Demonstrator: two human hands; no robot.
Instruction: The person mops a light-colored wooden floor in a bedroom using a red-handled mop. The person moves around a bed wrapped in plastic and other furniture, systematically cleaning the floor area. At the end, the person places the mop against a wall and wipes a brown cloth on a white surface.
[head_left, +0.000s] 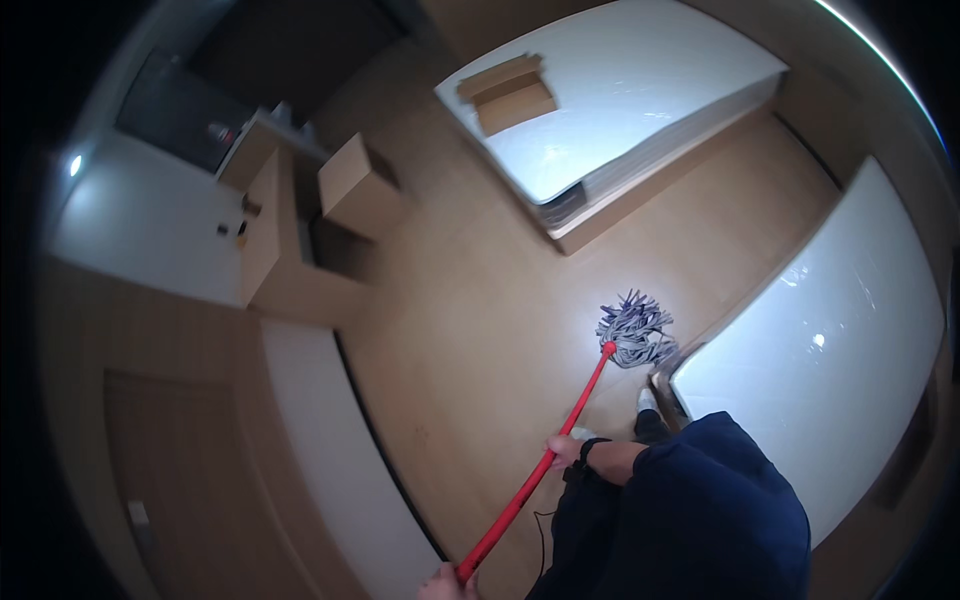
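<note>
My right hand (566, 452), with a dark band on its wrist, is wrapped around the middle of a mop's red handle (517, 500). At the bottom edge, my left hand (446, 583) grips the handle's upper end and is partly cut off by the frame. The handle slants down to a mop head (636, 330) of grey and purple strips, spread on the wood-look floor (465, 337). The strips lie close to the corner of a plastic-wrapped mattress (814, 349). My shoes (646, 400) stand between that corner and the handle.
Another wrapped mattress (622, 97) on a wooden base carries an open cardboard box (514, 97). A wooden desk (274, 240) and a box-shaped wooden piece (356, 187) stand at the left. A thin dark cord (540, 536) hangs beside my legs. A wooden door (184, 465) is at the lower left.
</note>
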